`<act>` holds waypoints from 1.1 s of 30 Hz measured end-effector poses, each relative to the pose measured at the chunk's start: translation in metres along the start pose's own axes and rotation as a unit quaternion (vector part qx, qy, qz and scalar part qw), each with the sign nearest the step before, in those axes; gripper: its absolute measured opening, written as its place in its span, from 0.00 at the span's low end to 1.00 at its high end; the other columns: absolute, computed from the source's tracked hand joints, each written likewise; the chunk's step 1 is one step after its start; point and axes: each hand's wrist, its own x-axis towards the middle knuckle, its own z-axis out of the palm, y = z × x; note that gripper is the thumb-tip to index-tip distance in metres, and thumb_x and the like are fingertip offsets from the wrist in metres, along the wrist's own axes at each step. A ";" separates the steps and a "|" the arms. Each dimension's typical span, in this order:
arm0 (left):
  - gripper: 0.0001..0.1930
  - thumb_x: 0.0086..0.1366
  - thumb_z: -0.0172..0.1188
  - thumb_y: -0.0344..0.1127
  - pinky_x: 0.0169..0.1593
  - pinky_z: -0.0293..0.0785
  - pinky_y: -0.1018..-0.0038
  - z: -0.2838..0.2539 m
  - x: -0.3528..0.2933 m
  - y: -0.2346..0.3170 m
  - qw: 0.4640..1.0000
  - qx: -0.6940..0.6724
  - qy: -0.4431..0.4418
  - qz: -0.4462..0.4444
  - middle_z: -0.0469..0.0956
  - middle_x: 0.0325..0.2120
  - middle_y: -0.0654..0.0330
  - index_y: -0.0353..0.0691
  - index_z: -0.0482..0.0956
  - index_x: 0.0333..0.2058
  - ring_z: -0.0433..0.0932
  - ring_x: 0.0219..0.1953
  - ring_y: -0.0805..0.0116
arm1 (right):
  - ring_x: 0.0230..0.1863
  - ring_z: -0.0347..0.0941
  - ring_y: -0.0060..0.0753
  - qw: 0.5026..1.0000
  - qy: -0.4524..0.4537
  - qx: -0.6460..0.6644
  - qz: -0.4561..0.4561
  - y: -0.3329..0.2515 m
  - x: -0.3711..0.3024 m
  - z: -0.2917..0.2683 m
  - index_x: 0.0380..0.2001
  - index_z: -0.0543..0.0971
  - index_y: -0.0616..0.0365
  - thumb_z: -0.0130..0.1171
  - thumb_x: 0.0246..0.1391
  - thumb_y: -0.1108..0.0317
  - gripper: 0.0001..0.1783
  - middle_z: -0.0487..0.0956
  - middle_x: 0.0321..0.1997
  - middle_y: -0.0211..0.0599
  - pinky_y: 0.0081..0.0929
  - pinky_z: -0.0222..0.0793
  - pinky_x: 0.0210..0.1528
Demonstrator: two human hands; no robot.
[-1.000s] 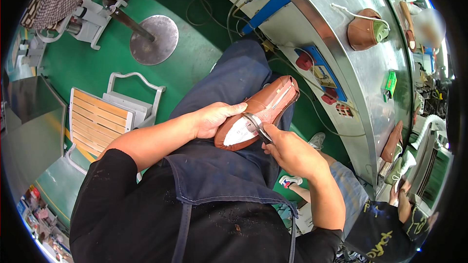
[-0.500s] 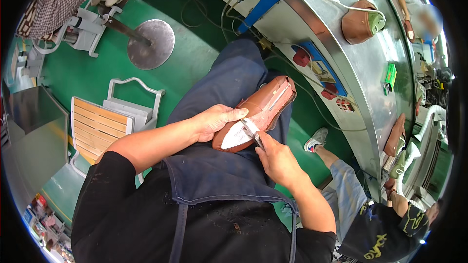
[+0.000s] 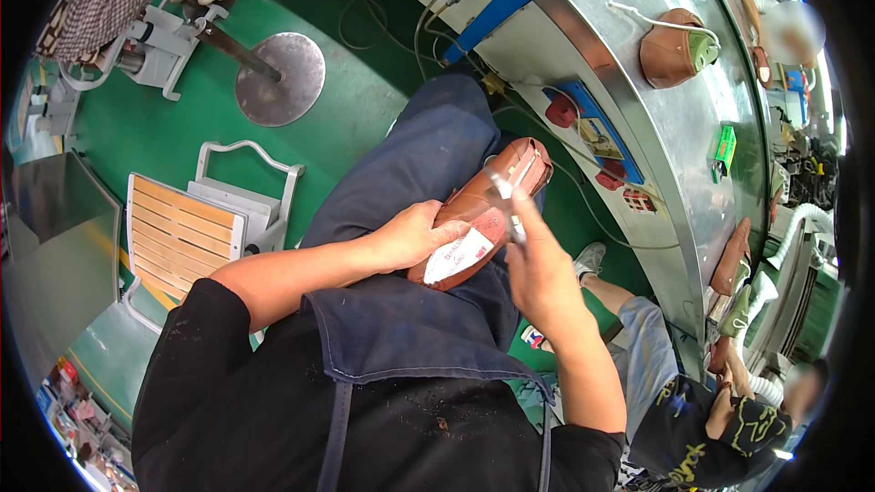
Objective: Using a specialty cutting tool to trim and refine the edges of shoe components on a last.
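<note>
Across my lap lies a brown leather shoe [image 3: 472, 200], sole side up, with a white patch [image 3: 456, 258] and a pinkish area on its underside. My left hand [image 3: 416, 239] is closed round the shoe's side, the thumb resting on the underside near the white patch. Smeared by motion, my right hand [image 3: 544, 278] grips a silver metal tool, which looks like pincers [image 3: 503, 189]. Its head is over the shoe's middle, toward the far end; whether it touches the leather I cannot tell.
On the metal bench [image 3: 629, 32] at right sit another brown shoe [image 3: 674, 47], a green box [image 3: 725, 150] and a brown shoe piece [image 3: 731, 257]. A wooden-slatted chair [image 3: 182, 228] and a round metal base [image 3: 281, 80] stand at left. A co-worker [image 3: 693, 428] is at lower right.
My right hand and the pincers have moved up from the white patch toward the shoe's far end. My left hand has shifted slightly along the shoe, whose white patch is more exposed.
</note>
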 end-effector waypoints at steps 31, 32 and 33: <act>0.33 0.76 0.62 0.55 0.60 0.81 0.55 0.069 0.042 0.026 0.937 -0.266 -0.173 -0.146 0.81 0.57 0.51 0.32 0.73 0.65 0.84 0.56 0.57 | 0.39 0.82 0.26 0.890 0.126 0.306 0.314 0.050 -0.060 -0.019 0.64 0.71 0.67 0.61 0.66 0.73 0.25 0.82 0.42 0.38 0.30 0.80 0.42; 0.33 0.76 0.60 0.57 0.59 0.81 0.55 0.072 0.049 0.031 0.944 -0.217 -0.191 -0.158 0.81 0.57 0.50 0.33 0.73 0.65 0.84 0.55 0.56 | 0.42 0.84 0.34 0.910 0.139 0.266 0.285 0.063 -0.065 -0.014 0.64 0.71 0.67 0.62 0.65 0.73 0.26 0.83 0.44 0.43 0.34 0.80 0.46; 0.32 0.78 0.58 0.55 0.52 0.84 0.61 0.075 0.054 0.039 0.948 -0.179 -0.210 -0.157 0.82 0.55 0.47 0.33 0.72 0.65 0.86 0.50 0.55 | 0.45 0.86 0.41 0.928 0.151 0.225 0.255 0.069 -0.065 -0.013 0.64 0.71 0.67 0.62 0.64 0.72 0.27 0.85 0.47 0.49 0.39 0.80 0.50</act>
